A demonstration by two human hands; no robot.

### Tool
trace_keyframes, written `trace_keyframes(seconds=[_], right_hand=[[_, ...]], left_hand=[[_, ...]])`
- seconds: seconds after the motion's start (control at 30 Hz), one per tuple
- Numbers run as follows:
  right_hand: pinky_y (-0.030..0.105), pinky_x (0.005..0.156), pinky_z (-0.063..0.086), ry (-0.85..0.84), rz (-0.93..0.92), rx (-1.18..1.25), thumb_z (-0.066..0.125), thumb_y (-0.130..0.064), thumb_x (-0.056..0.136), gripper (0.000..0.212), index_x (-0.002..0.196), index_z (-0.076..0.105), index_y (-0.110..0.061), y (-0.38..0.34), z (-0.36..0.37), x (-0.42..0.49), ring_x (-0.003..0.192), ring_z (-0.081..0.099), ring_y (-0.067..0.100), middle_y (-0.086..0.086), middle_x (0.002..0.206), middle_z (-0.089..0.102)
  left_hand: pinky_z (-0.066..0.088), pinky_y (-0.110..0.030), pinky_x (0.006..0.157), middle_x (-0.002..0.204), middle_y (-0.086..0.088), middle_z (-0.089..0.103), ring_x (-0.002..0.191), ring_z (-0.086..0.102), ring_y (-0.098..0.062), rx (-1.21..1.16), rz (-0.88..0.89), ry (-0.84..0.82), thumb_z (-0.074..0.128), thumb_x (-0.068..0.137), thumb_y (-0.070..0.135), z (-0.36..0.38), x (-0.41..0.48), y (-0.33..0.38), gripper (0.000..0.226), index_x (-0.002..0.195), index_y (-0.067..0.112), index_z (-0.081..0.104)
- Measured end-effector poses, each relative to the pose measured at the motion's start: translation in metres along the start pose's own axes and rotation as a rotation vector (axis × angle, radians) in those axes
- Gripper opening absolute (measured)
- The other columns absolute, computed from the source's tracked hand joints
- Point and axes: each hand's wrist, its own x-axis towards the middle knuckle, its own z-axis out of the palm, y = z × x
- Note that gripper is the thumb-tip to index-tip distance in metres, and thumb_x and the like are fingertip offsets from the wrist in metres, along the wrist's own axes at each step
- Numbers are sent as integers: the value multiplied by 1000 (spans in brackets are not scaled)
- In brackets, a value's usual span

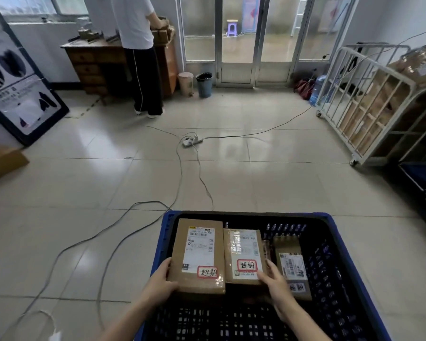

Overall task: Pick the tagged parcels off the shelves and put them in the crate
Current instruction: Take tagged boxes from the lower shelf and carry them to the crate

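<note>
While the left hand (161,279) clamps its fingers on the big parcel's (198,254) left edge, the right hand (277,284) grips the middle parcel (244,257). A third parcel (292,269) lies beside, seemingly lower. Three tagged parcels, all in one crate (164,227).

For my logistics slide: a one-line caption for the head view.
Left hand grips the larger tagged parcel, right hand the smaller parcel, beside a third parcel in the blue crate.
</note>
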Motion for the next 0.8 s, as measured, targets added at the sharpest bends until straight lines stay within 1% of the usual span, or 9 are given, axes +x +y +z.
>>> trace_keyframes(seconds=[0.07, 0.13, 0.2, 0.27, 0.4, 0.5, 0.57, 0.67, 0.8], right_hand=[[46, 96, 48, 5, -20, -52, 53, -11, 93, 55, 144, 32, -18, -2, -3, 6, 107, 57, 24, 10, 125, 55], [47, 100, 45, 15, -26, -106, 53, -14, 93, 56, 145, 30, -19, -3, -6, 11, 117, 52, 26, 11, 134, 50], [44, 100, 45, 20, -30, -148, 53, -16, 94, 56, 144, 30, -21, -3, -8, 16, 123, 47, 26, 10, 140, 45], [42, 101, 44, 24, -28, -176, 53, -18, 94, 55, 144, 31, -21, 0, -8, 21, 127, 43, 25, 9, 143, 41], [41, 107, 37, 33, -39, -211, 51, -25, 95, 54, 145, 30, -22, 5, 1, 27, 135, 35, 24, 5, 148, 37], [44, 107, 38, 67, -28, -200, 50, -25, 96, 53, 144, 31, -20, 6, 7, 34, 133, 38, 26, 7, 146, 39], [46, 106, 39, 89, -31, -202, 49, -25, 96, 52, 144, 31, -18, 8, 9, 38, 130, 41, 28, 9, 145, 41], [41, 102, 41, 107, -37, -225, 46, -24, 97, 50, 144, 30, -16, 10, 10, 40, 128, 43, 27, 10, 143, 43], [38, 99, 40, 105, -48, -269, 45, -26, 98, 50, 145, 29, -16, 11, 9, 38, 128, 43, 26, 9, 143, 43]], left_hand=[[49, -28, 91, 132, -6, 52, 107, 54, -15, 19, -4, 13, 58, 81, -7, 7, 7, 0, 75, 146, 12, 26], [48, -21, 85, 117, 5, 58, 98, 56, -8, 4, -9, 8, 60, 82, -5, 18, 12, 1, 71, 143, 14, 30], [50, -25, 88, 104, 11, 60, 96, 58, -7, -29, -46, 14, 58, 83, -4, 29, 17, 0, 67, 142, 16, 32], [48, -35, 97, 112, 0, 60, 106, 58, -18, -68, -112, 30, 53, 83, -8, 38, 23, -5, 70, 144, 15, 29], [42, -28, 94, 116, -7, 55, 105, 51, -18, -129, -156, 84, 54, 84, -5, 46, 28, -14, 71, 146, 12, 23], [42, -31, 97, 119, -7, 57, 108, 52, -19, -127, -151, 93, 55, 85, -2, 48, 33, -17, 67, 143, 14, 27], [43, -31, 96, 121, -7, 58, 108, 53, -19, -102, -144, 104, 57, 86, 1, 50, 35, -17, 62, 140, 14, 31], [43, -31, 95, 128, -8, 57, 117, 54, -24, -44, -133, 121, 62, 87, 12, 53, 38, -13, 61, 139, 16, 31], [41, -38, 104, 138, -13, 49, 124, 50, -29, 102, -148, 121, 55, 91, 20, 52, 40, -8, 68, 146, 9, 18]])
